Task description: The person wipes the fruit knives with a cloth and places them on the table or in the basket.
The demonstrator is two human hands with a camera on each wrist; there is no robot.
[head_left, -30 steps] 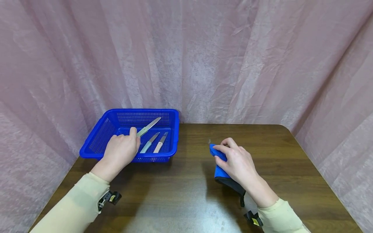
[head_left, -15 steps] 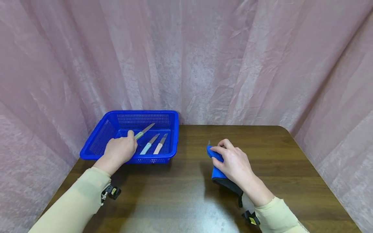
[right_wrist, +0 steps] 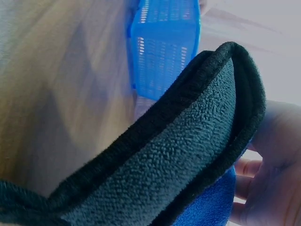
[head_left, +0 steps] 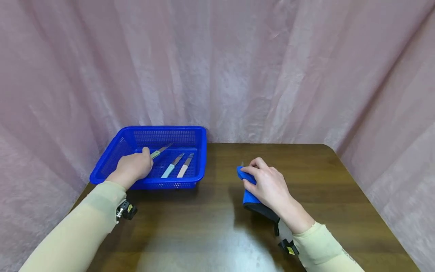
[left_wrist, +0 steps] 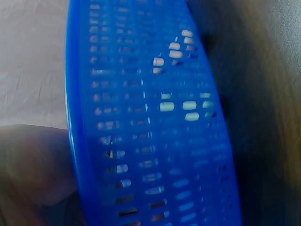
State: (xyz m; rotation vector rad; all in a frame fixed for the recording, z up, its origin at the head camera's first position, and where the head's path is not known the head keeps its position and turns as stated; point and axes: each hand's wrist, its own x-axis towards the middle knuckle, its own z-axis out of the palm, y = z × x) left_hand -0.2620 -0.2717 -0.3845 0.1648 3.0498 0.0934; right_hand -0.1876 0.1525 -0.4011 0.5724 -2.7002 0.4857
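Observation:
In the head view my left hand [head_left: 133,166] is down inside the blue plastic basket [head_left: 200,162], fingers curled round the handle of a green-handled knife [head_left: 157,153]. Its blade points to the far right, low in the basket. To the right, a light-blue-handled knife [head_left: 171,166] and a pink-handled knife [head_left: 185,166] lie side by side on the basket floor. My right hand [head_left: 268,185] pinches a folded blue cloth [head_left: 250,197] above the table. The right wrist view shows the cloth's dark grey inner side [right_wrist: 178,146] and black edging. The basket wall [left_wrist: 155,141] hides most of the left hand in the left wrist view.
The basket stands at the left rear of the brown wooden table [head_left: 190,215], close to a pink curtain [head_left: 224,71] that hangs behind and at both sides. A strap hangs from the cloth.
My left hand has moved left and lowered the green-handled knife deeper into the basket. My right hand has drifted slightly left with the cloth, still pinching it.

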